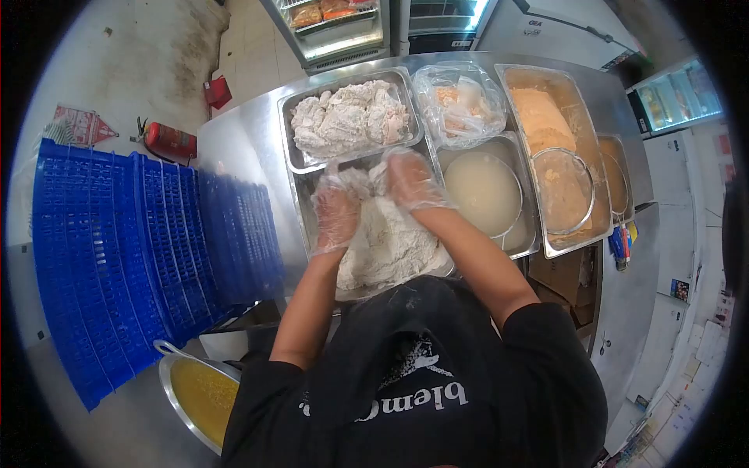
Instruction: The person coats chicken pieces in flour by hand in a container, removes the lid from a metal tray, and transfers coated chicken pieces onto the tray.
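Clear plastic gloves cover both of my hands over a deep metal pan point(306, 209) of white flour point(394, 246). My left hand point(337, 207) is closed around a flour-coated piece of meat point(357, 181) at the pan's far side. Close beside it, my right hand point(411, 181) has its fingers curled round another whitish, floured piece point(379, 179), partly hidden by the glove. Just beyond my fingertips sits a metal tray point(290, 146) heaped with flour-coated meat pieces point(347, 117).
Right of the flour, a wire basket point(518, 195) sits in cloudy liquid point(477, 191). Behind it lies a plastic bag point(459, 105) with food. A long pan point(503, 78) holds orange powder point(540, 117) and a sieve point(563, 191). Blue crates point(101, 249) stand left; a yellow-filled bowl point(204, 394) lower left.
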A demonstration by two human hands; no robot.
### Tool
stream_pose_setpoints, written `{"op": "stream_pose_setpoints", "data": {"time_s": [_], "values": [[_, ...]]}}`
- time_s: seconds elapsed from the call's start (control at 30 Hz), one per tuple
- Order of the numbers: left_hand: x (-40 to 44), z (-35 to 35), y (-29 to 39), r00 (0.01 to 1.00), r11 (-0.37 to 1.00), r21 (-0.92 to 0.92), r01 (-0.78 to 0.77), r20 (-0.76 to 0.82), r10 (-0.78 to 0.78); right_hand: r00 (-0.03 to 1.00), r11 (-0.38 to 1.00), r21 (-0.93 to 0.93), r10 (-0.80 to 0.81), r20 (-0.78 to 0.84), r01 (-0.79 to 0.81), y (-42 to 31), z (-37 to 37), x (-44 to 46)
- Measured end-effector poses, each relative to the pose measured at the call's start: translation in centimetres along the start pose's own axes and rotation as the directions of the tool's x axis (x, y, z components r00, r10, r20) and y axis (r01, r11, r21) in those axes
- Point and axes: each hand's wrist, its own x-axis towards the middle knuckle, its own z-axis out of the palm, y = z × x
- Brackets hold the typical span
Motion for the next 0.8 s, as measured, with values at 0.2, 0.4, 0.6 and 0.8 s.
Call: {"op": "stream_pose_setpoints", "data": {"time_s": [0.2,0.4,0.6,0.8], "values": [[0.7,1.4,-2.5,0.942,0.883,0.377,-0.280,-0.069,0.328,0.879,0.956,0.057,-0.240,-0.411,0.288,-0.3,0.1,-0.7],[-0.2,2.6,0.1,0.952,0.859,0.463,-0.220,-0.089,0.292,0.904,0.964,0.042,-0.231,-0.361,0.263,-1.5,-0.9,-0.9],[0.3,3.0,-2.4,0.954,0.749,0.615,-0.247,0.017,0.301,0.984,0.979,0.139,-0.131,-0.123,0.147,-0.4,0.9,-0.8],[-0.6,1.4,-2.5,0.928,0.749,0.563,-0.349,0.093,0.362,0.939,0.983,0.053,-0.151,-0.308,0.176,-1.2,2.9,-0.9]]}}
